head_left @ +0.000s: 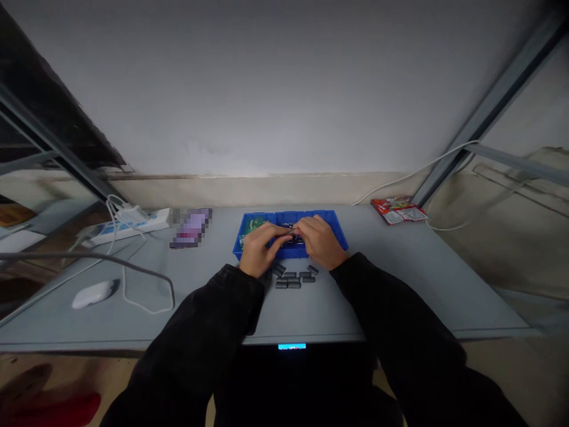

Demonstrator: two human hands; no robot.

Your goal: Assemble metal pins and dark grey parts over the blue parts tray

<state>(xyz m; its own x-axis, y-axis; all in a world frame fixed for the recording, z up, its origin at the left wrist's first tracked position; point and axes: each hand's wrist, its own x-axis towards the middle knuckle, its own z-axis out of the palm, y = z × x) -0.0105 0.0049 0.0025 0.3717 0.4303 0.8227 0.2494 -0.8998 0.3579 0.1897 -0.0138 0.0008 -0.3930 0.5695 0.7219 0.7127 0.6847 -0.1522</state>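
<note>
Illegible red packet (399, 210) lies right of the tray (335, 222).

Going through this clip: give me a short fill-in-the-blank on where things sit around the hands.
The left hand and right hand are over a ____ compartment tray. Small dark pieces lie on the grey table, in ____ of the tray. In the head view, a white computer mouse lies to the ____ of the hands.

Missing words: blue; front; left
</note>
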